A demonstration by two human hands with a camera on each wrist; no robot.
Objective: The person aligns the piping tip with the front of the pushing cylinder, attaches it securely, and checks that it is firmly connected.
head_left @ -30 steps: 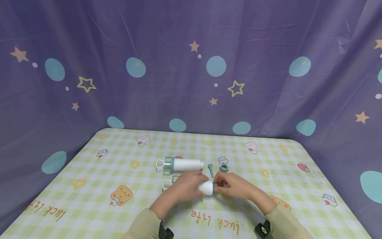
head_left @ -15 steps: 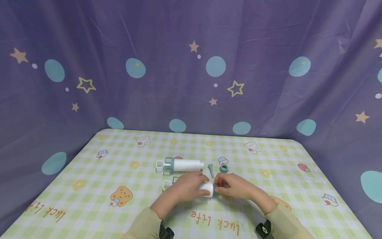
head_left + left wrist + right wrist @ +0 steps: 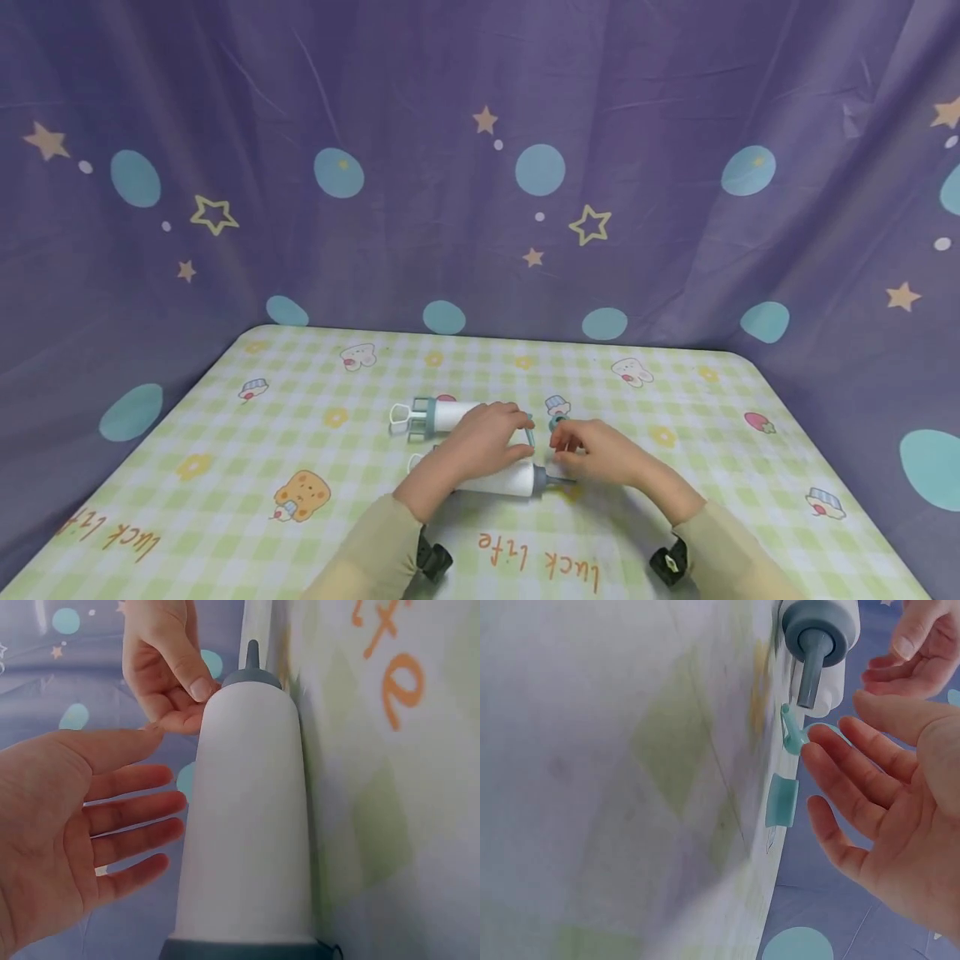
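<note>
A white syringe-like dispenser lies on the table with a grey nozzle on its right end. Just above its barrel is my left hand; the left wrist view shows its fingers extended and apart from the white barrel. My right hand hovers beyond the nozzle tip, fingers loosely bent and holding nothing in the right wrist view. A teal nozzle and a teal ring cap lie near its fingertips. Behind, a second white dispenser with a teal flange is partly covered by my left hand.
A checked cloth with printed cartoons covers the table. Behind the table's far edge hangs a purple curtain with stars and dots.
Both hands have let go of the near dispenser, leaving its grey nozzle in full view. My left hand has moved up and away from the barrel; my right has shifted slightly right and back.
</note>
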